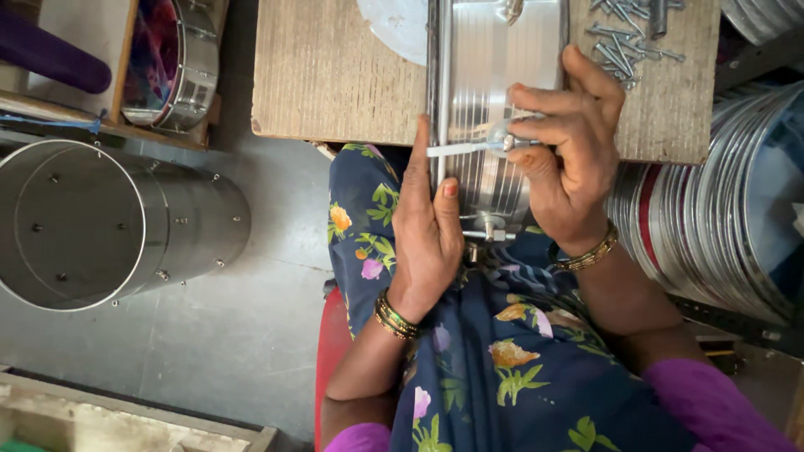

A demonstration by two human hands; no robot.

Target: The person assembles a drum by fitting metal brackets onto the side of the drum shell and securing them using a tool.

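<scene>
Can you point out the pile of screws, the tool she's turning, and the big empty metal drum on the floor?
pile of screws point(624, 42): head view, middle of the heap.
tool point(456, 150): head view, its pale shaft.
metal drum point(193, 222): head view, outer side wall.

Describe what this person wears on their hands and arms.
Both hands are bare, without gloves. The left hand has red polish on the thumbnail and a stack of green-and-gold bangles at the wrist. The right hand has gold bangles at its wrist. Short magenta sleeves end above the elbows, leaving the forearms bare.
</scene>
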